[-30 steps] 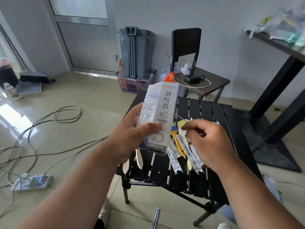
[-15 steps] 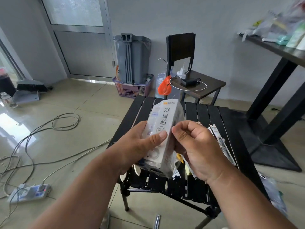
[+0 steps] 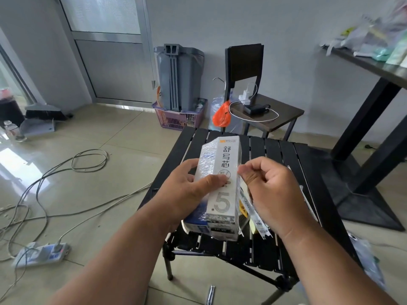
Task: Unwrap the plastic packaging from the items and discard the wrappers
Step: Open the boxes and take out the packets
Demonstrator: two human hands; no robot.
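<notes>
**Wrapped box held in both hands above the slatted surface**

Head view: Pale floor tiles (image 3: 123, 164) run back to a grey wall and a metal-framed door (image 3: 105, 49), with loose cables (image 3: 66, 172) trailing to a power strip (image 3: 40, 254) at the left. A grey bin (image 3: 179, 75) stands in a purple basket (image 3: 180, 118), and beside it a dark chair (image 3: 264, 106) carries a charger and white cord. An orange bag (image 3: 221, 116) hangs at the chair's edge. At the far right a tall table (image 3: 374, 67) holds a heap of clear wrappers.

In front, a black slatted surface (image 3: 275, 150) bears a few small packaged items (image 3: 255, 214), mostly hidden behind the hands. Above it the left hand (image 3: 189, 194) grips a tall white box (image 3: 224, 186) still sheathed in clear plastic film; the fingers wrap the box's left side and the thumb lies across its printed face, just above a large "5". The box stands nearly upright, tilted slightly left at the top. The right hand (image 3: 275, 194) is at the box's right edge, thumb and forefinger pinched together against the film there; whether any film is caught between them cannot be told. A small metal object (image 3: 210, 294) lies on the floor below the surface.
</notes>
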